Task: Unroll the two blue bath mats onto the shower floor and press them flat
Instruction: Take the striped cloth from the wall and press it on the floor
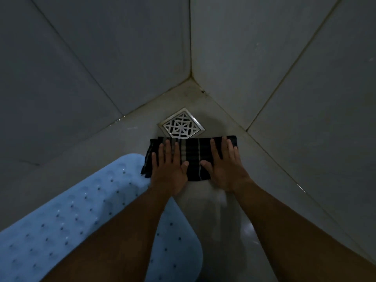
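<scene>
One light blue bath mat (67, 216) with rows of small holes lies unrolled on the shower floor at the lower left, partly under my left forearm. No second blue mat is in view. My left hand (168, 169) and my right hand (222, 165) both rest palm down, fingers spread, on a dark striped cloth (193, 157) lying flat on the floor just in front of the drain. The cloth's left edge touches or overlaps the blue mat's far end.
A square metal drain grate (181, 124) sits in the floor corner right behind the cloth. Grey tiled walls (101, 58) close in at left and right, meeting at the corner. Pale wet floor (213, 220) shows between my forearms.
</scene>
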Demonstrator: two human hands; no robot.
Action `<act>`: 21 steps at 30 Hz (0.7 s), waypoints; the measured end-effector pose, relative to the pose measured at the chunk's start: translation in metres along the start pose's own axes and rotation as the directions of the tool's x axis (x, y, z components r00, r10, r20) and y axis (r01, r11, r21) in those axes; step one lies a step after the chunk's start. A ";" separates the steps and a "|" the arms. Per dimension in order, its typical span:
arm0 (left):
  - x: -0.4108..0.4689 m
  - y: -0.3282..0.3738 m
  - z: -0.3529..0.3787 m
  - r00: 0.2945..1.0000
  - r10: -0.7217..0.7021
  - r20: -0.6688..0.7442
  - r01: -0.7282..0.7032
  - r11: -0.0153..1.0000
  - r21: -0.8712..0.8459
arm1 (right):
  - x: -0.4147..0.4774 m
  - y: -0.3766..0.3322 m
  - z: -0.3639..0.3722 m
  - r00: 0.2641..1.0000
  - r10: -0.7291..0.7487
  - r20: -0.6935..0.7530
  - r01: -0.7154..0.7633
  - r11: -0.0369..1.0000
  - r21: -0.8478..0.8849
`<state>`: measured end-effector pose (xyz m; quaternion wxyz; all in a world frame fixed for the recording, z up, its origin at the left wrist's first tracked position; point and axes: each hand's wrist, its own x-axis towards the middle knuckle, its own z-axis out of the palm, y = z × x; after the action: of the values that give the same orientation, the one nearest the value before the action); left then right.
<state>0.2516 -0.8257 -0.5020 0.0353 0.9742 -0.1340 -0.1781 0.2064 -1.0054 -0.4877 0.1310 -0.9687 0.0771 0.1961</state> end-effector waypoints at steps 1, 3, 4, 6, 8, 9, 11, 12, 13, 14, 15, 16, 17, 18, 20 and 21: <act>-0.001 0.004 0.001 1.000 -0.027 0.003 0.027 1.000 -0.008 | 0.002 0.005 -0.001 1.000 -0.031 -0.003 0.031 0.999 -0.008; -0.006 0.014 0.002 0.996 -0.089 -0.008 0.088 0.996 -0.029 | 0.006 0.016 -0.004 0.996 -0.089 0.012 0.090 0.996 -0.026; -0.010 0.020 0.005 0.992 -0.123 -0.016 0.123 0.991 -0.044 | 0.007 0.020 -0.005 0.993 -0.119 0.026 0.120 0.992 -0.036; -0.021 0.033 0.010 0.982 -0.190 -0.018 0.188 0.978 -0.085 | 0.007 0.030 -0.008 0.983 -0.172 0.060 0.174 0.984 -0.046; -0.034 0.049 0.016 0.970 -0.241 -0.013 0.239 0.966 -0.096 | 0.002 0.041 -0.011 0.974 -0.210 0.085 0.216 0.974 -0.066; -0.042 0.058 0.018 0.966 -0.260 -0.014 0.257 0.961 -0.102 | -0.002 0.047 -0.012 0.970 -0.226 0.092 0.233 0.969 -0.083; -0.058 0.076 0.023 0.958 -0.286 -0.008 0.283 0.951 -0.125 | -0.012 0.062 -0.011 0.962 -0.250 0.109 0.261 0.959 -0.107; -0.064 0.084 0.025 0.955 -0.297 -0.007 0.294 0.946 -0.136 | -0.016 0.068 -0.011 0.959 -0.261 0.112 0.274 0.955 -0.117; -0.070 0.091 0.028 0.950 -0.313 -0.006 0.308 0.940 -0.150 | -0.021 0.074 -0.010 0.955 -0.273 0.115 0.286 0.950 -0.122; -0.077 0.097 0.030 0.944 -0.330 -0.003 0.325 0.932 -0.160 | -0.025 0.078 -0.010 0.951 -0.285 0.121 0.300 0.946 -0.126; -0.085 0.104 0.032 0.938 -0.347 0.001 0.342 0.925 -0.164 | -0.030 0.083 -0.009 0.945 -0.299 0.131 0.315 0.940 -0.130; -0.092 0.111 0.035 0.932 -0.361 0.003 0.357 0.919 -0.168 | -0.034 0.088 -0.008 0.940 -0.311 0.139 0.329 0.934 -0.136; -0.097 0.118 0.038 0.928 -0.373 0.003 0.368 0.913 -0.176 | -0.038 0.092 -0.008 0.936 -0.323 0.143 0.342 0.929 -0.143; -0.102 0.125 0.041 0.924 -0.383 0.009 0.378 0.907 -0.186 | -0.040 0.097 -0.008 0.932 -0.332 0.145 0.352 0.924 -0.151; -0.110 0.137 0.044 0.914 -0.405 0.031 0.403 0.893 -0.198 | -0.045 0.104 -0.009 0.928 -0.340 0.152 0.364 0.915 -0.176; -0.114 0.141 0.043 0.908 -0.416 0.044 0.416 0.886 -0.204 | -0.048 0.105 -0.010 0.924 -0.344 0.164 0.372 0.909 -0.187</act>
<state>0.0984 -0.9313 -0.4875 0.0982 0.9711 0.0975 -0.1942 0.1453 -1.1038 -0.4831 0.0643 -0.9603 -0.1322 0.2372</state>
